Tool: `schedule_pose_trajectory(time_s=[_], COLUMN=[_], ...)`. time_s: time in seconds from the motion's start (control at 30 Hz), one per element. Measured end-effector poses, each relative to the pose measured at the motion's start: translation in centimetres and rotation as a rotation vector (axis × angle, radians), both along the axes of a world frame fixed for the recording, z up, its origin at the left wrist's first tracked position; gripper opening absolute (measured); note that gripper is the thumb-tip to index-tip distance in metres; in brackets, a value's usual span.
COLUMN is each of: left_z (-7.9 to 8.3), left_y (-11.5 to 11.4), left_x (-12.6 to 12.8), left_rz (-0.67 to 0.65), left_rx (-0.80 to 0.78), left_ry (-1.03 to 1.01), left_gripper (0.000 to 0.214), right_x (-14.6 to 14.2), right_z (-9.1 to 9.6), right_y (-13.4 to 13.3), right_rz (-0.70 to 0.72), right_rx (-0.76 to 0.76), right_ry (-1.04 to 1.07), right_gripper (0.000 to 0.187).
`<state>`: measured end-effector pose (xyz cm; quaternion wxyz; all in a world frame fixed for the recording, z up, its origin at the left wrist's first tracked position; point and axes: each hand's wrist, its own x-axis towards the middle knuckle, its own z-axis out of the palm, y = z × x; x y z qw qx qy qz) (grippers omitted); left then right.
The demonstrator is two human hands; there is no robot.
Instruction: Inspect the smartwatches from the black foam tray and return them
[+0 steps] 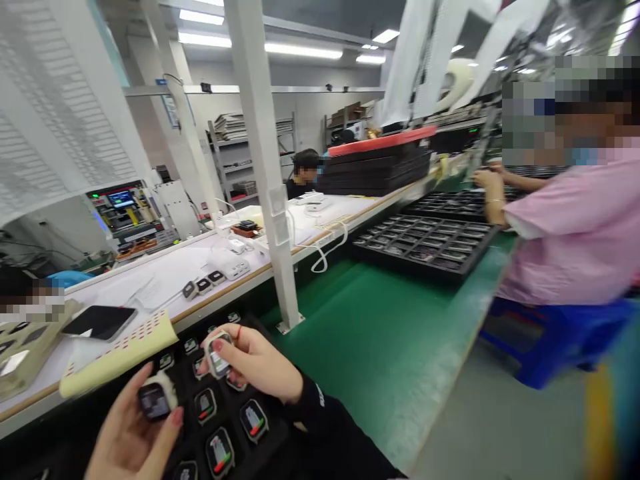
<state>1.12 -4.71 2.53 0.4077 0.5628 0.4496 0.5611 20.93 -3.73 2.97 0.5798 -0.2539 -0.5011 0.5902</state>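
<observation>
My left hand (131, 427) grips a smartwatch (155, 400) between thumb and fingers, its dark screen turned toward me and a pale case edge at its right. Another smartwatch (219, 357), light-cased with a lit screen, is pinched in my right hand (255, 363), the thumb lying across its upper part. Both hands are above a black tray (273, 433) whose slots hold several smartwatches (220, 452) with lit displays, some showing red and green bars. The hands cover part of the tray.
A green bench (400, 327) extends to the right, bearing a black tray of watches (425, 243). A white post (265, 153) rises from it. On the raised shelf lie a phone (100, 323), a yellow sheet (125, 353) and small watches (203, 285). A co-worker in pink (575, 227) sits at right.
</observation>
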Motion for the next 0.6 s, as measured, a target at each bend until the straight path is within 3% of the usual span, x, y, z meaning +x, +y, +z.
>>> schedule_pose_trajectory(time_s=[0.17,0.4,0.6], left_z=[-0.5,-0.9,-1.2], left_y=[0.1,0.6,0.6], left_x=[1.2,0.7,0.1], left_rz=[-0.073,-0.179,-0.073], left_rx=[-0.059,-0.096,-0.085], left_ry=[-0.049,-0.079,-0.027], left_gripper=[0.075,0.057,0.045], right_x=[-0.7,-0.6,-1.0], right_z=[-1.8,-2.3,-3.2], right_y=[2.0,1.4,1.3], right_rz=[0.035,-0.019,-0.078], right_rx=[-0.046,-0.1,-0.136], right_ry=[-0.017,-0.136,-0.204], right_gripper=[0.061,0.058,0.058])
